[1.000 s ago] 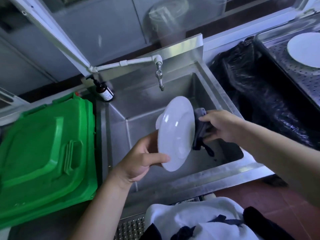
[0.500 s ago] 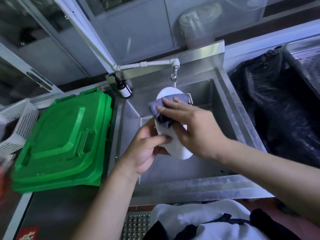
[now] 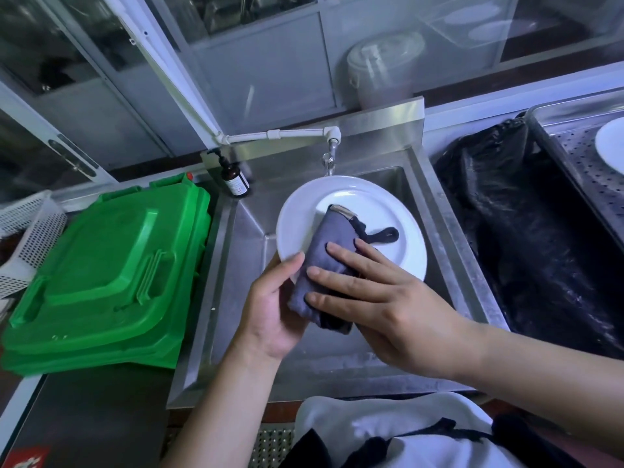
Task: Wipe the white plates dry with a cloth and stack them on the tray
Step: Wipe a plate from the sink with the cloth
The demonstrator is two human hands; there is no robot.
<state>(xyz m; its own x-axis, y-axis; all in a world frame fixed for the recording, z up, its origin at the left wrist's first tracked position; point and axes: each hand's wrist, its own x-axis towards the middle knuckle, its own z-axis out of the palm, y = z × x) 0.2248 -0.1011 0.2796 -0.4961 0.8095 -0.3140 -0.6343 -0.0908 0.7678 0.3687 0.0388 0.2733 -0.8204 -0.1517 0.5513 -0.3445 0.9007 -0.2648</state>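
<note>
Cool, bluish daylight, moderately dim. Glare on glass panes (image 3: 540, 25) at 1 o'clock. Soft shadows inside sink (image 3: 250, 251). Wide-angle bending toward edges; slight softness at 6 o'clock.

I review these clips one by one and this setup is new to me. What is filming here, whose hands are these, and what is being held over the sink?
There is no robot here. A camera worn on a person's head looks down at their two bare hands. The left hand grips the rim of a white plate above a steel sink. The right hand presses a grey cloth flat against the plate with straight fingers. A green bin lid lies to the left; a perforated tray with another plate is on the right.
</note>
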